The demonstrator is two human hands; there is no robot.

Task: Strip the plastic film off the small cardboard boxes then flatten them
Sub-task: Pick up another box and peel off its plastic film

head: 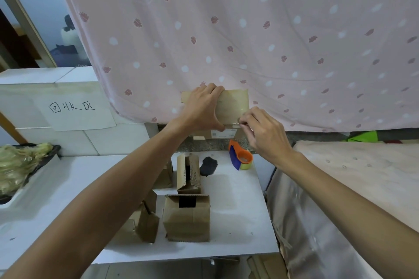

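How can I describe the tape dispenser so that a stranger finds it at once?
Start at the white table below the pink curtain. Go to its far right corner, below the right hand, where the tape dispenser lies. It is the only bright thing there: orange and blue with a pale tape roll, while its neighbours are brown cardboard boxes.

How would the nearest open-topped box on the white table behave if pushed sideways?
Probably light: the cardboard box shows a dark opening on top, so it looks empty. Likely slides rather than tips, sitting squat on the smooth white table. Its wrinkled walls suggest it dents under a firm squeeze.
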